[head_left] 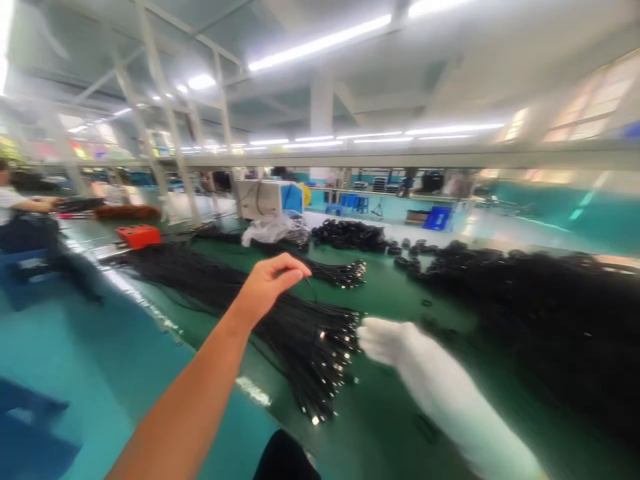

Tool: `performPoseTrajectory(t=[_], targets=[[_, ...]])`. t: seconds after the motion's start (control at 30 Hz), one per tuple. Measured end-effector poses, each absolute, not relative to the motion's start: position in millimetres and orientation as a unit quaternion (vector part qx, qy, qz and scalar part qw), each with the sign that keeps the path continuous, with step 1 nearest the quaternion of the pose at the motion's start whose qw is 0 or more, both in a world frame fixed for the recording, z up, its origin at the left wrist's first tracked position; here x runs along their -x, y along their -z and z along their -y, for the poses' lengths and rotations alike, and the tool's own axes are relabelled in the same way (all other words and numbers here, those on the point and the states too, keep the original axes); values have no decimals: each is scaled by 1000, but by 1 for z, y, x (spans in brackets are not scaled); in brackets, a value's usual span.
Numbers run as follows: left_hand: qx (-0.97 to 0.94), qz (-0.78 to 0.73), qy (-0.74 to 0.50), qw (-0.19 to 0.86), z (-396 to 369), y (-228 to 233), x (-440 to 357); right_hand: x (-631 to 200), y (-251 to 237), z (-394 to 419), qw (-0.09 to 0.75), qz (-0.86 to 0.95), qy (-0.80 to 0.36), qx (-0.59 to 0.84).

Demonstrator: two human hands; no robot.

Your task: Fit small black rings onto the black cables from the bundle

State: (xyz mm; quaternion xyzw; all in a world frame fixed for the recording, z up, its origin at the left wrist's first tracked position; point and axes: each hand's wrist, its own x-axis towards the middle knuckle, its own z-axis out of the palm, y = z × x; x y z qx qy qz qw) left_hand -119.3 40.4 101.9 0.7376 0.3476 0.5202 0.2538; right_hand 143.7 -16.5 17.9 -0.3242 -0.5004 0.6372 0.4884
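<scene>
The left hand (pixel 270 280) is stretched out on a bare arm above the bundle of black cables (pixel 305 340), fingers pinched together on one thin cable (pixel 311 288) that hangs from the fingertips down toward that bundle. The right hand (pixel 383 339), washed out white in the picture, reaches in from the right and touches the bundle's shiny plug ends; whether it grips them or only rests there is too blurred to tell. The bundle lies on the green table (pixel 395 293), its plug ends pointing toward the right hand. Left of the bundle the table's edge (pixel 150 310) runs close by, with blue floor beyond. Behind the bundle lies a second cable bundle (pixel 335 272), and farther back an orange box (pixel 139 235). Right of the bundle, past a bare strip of green, spreads a big black heap of cables (pixel 540 313). Far left of the bundle another person (pixel 20 213) sits at the table
</scene>
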Motion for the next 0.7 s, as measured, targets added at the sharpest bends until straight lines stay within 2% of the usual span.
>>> performPoseTrajectory(t=[0.1,0.23,0.3,0.37,0.43,0.47,0.57,0.7], targets=[[-698,-308,-576,294,-53,-103,90,-128,-30,22,469,434,-704,311],[-728,-354,-522,268,-65,-101,73,-123,-27,23,381,410,-810,174],[-741,-409,-502,179,-66,-97,67,-128,-19,24,308,420,-845,123],[-765,-442,-467,41,-58,-92,60,-133,-9,25,259,401,-871,120],[-833,-399,-379,-51,-44,-86,49,-136,-2,25,237,370,-890,127],[-879,-351,-318,-50,-35,-83,43,-136,1,25,236,359,-894,129],[-963,-217,-148,66,-18,-80,29,-135,4,25,238,328,-907,113],[-965,-184,-137,127,-17,-84,21,-133,5,27,214,307,-924,74]])
